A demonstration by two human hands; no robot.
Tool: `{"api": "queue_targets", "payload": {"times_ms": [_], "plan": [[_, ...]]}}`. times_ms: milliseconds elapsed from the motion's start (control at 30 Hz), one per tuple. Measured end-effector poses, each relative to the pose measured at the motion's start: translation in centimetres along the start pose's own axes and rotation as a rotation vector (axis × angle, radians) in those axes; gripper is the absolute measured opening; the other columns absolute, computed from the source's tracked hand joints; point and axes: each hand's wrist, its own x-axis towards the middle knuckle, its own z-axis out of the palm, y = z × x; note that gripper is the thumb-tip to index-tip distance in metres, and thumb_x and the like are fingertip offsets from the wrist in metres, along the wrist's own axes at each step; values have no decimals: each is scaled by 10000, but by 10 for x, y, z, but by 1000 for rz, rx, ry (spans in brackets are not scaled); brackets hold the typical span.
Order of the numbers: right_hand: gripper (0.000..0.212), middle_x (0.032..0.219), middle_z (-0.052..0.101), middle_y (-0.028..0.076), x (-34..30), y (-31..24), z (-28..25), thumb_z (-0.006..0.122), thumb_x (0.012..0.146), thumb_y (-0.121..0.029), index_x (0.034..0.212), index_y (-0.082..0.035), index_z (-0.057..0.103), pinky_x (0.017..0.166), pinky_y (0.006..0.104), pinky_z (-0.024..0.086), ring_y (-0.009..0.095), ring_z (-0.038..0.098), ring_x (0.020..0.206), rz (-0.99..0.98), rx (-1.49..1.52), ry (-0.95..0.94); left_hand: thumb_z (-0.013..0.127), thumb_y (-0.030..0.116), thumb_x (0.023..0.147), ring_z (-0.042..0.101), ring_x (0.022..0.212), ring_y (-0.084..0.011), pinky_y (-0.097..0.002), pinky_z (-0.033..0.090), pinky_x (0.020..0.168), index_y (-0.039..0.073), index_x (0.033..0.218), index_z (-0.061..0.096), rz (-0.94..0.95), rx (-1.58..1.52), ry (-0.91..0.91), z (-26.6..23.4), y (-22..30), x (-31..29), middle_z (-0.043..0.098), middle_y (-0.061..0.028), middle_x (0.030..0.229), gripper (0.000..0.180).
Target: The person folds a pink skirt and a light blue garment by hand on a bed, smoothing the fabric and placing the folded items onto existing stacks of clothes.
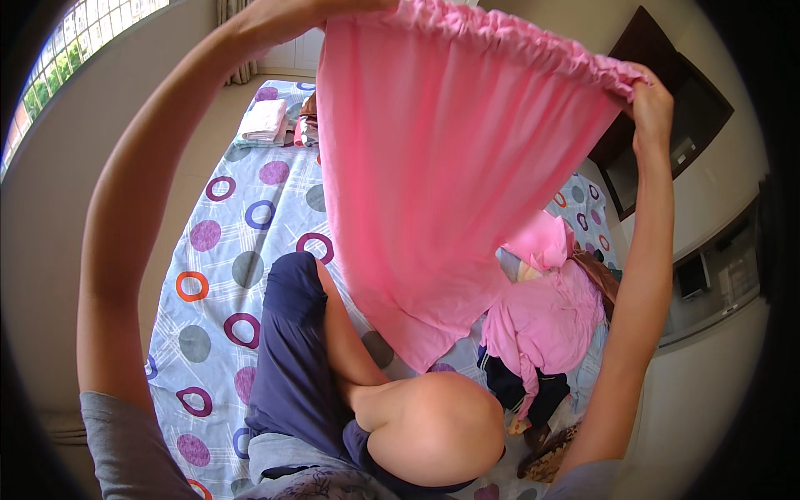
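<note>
A pink garment with a gathered elastic waistband (467, 158) hangs spread out in front of me, its lower end resting on the bed. My right hand (652, 108) is closed around the right end of the waistband. At the top edge, my left hand (346, 7) reaches the left end of the band and holds it up; its fingers are partly cut off by the picture edge. Both arms are raised and wide apart. To the right of the hanging cloth lies a heap of crumpled clothes, with a light pink top (550, 321) uppermost and a dark garment (542, 400) under it.
I sit cross-legged on a bed with a blue patterned sheet (212, 275). Folded clothes (265, 121) are stacked at its far left corner. A brown patterned cloth (546, 458) lies near my right knee. A barred window (67, 50) is at the upper left.
</note>
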Motion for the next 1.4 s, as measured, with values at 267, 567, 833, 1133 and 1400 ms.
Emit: {"api": "queue_targets", "payload": {"times_ms": [267, 567, 833, 1133, 1400], "plan": [[294, 1017, 578, 72, 12, -81, 5, 404, 801, -69, 1056, -73, 549, 782, 254, 419, 188, 567, 892, -1124, -655, 254, 614, 285, 744, 572, 622, -181, -320, 432, 543, -15, 787, 623, 301, 443, 848, -87, 30, 59, 603, -138, 675, 304], [313, 734, 591, 89, 35, -45, -18, 396, 767, -203, 1003, -101, 575, 669, 269, 406, 185, 549, 688, -374, -632, 28, 622, 281, 718, 539, 562, -164, -301, 432, 526, -2, 737, 622, -95, 292, 384, -63, 41, 67, 585, -102, 634, 284], [224, 625, 485, -48, -33, -20, -20, 364, 758, -56, 810, -42, 581, 518, 167, 314, 24, 405, 553, 28, -384, -402, 571, 289, 787, 511, 714, -82, -255, 422, 701, 43, 815, 591, -70, -373, 233, 9, -2, 21, 562, -25, 783, 248], [427, 886, 559, 61, -168, 34, -3, 661, 706, -197, 1037, 27, 509, 672, 231, 444, 89, 524, 780, 267, -143, -979, 610, 100, 752, 431, 625, -40, -179, 335, 527, 88, 932, 509, -360, -764, -98, 114, -82, -87, 494, 15, 705, 208], [267, 547, 535, 83, -257, 89, 26, 656, 692, -214, 717, 32, 555, 498, 299, 412, 108, 503, 521, 376, -276, -1243, 614, 180, 716, 461, 954, -167, -289, 358, 849, 51, 1106, 471, -412, -581, -845, 164, -93, -149, 515, -74, 1010, 435]]}}
